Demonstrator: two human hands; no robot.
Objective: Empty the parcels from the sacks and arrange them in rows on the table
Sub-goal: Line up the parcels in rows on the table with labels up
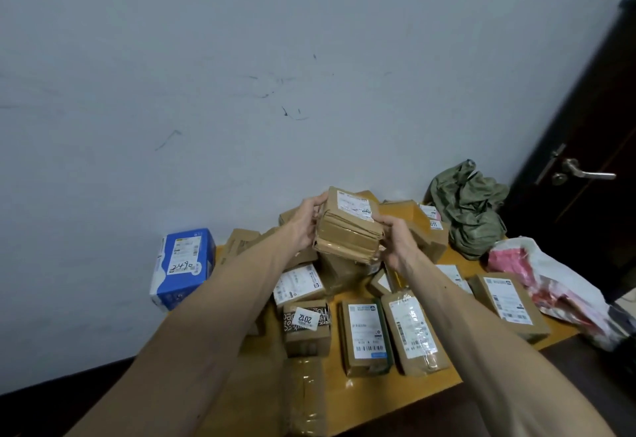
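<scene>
The left grip (304, 226) and the right grip (399, 240) each had fingers curled round opposite ends of one taped brown cardboard parcel with a white label (347, 230). They held it above the heap of boxes at the middle of the yellow wooden counter (364, 398). Flat brown labelled parcels (366, 330) lay side by side nearer the front edge. A crumpled green fabric sack (471, 209) sat at the far right corner. A blue-and-white box (184, 264) stood at the far left.
</scene>
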